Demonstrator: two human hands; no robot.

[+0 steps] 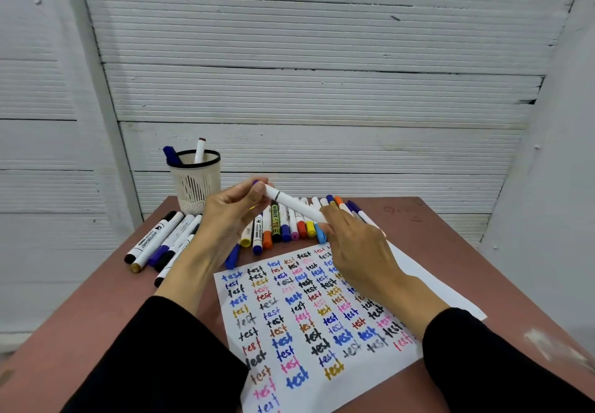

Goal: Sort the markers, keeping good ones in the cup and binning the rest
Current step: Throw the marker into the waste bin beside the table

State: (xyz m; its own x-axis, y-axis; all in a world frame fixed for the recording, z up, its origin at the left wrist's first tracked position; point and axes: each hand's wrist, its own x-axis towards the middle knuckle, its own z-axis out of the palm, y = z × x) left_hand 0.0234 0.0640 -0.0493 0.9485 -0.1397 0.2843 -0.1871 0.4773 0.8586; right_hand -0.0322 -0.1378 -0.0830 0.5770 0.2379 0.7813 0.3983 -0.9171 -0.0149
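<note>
White paper sheet of coloured "test" words, near table edge. Above it, my left hand and right hand pinch a white marker; uncapping likely next. Mesh cup: far-left corner.

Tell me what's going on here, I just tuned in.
A person is sorting markers at a table. Both hands hold one white marker above the paper: the left hand grips its blue-capped end, the right hand the other. The paper is covered in "test" scribbles in many colours. Two markers stand in the cup; a row and a small group lie on the table. No bin is in view.
</note>
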